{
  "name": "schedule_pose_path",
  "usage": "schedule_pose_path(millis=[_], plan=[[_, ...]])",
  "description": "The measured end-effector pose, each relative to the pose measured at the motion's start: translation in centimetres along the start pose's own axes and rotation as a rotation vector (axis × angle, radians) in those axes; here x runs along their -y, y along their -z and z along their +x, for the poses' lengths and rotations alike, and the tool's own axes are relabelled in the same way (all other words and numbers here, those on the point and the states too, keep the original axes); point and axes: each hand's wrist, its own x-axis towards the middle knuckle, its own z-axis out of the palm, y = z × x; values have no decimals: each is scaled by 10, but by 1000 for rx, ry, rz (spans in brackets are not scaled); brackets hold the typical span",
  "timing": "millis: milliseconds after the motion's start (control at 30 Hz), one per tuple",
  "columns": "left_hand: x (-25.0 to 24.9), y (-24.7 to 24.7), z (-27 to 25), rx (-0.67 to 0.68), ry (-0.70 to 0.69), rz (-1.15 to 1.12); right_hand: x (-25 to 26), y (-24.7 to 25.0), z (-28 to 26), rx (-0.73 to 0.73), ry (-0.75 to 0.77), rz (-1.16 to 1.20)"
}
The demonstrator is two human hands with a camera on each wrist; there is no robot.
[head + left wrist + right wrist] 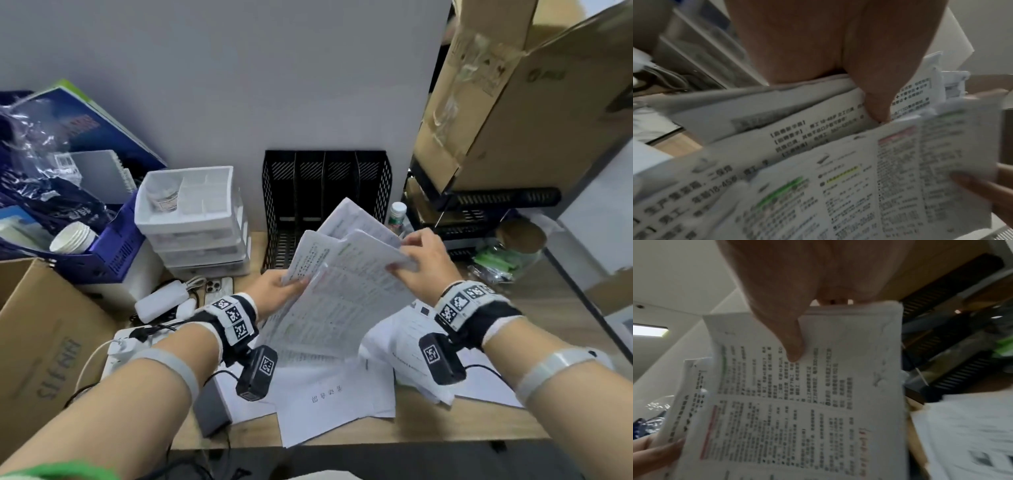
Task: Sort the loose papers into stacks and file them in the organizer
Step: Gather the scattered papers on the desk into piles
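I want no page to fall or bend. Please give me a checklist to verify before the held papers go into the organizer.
1. Left hand grips the papers: ok, thumb on top at the left edge.
2. Right hand grips them: ok, thumb pinches the far right corner.
3. Edges squared: not ok, the sheets fan out at different angles.
4. Organizer slots free: ok, the visible slots look empty.
5. Path to the organizer: ok, nothing stands between it and the papers.
6. All sheets collected: not ok, loose sheets lie on the desk.
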Motion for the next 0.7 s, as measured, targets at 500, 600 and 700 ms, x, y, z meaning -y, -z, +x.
schedule_pose_path(millis=[500,600,700], plan=[[-1,17,-1,63,-90,91,19,0,31,171,7,353],[5,16,-2,63,-63,87,18,-5,27,202,-21,301],[15,23,-4,37,-13,74,18,-6,22,167,-14,335]])
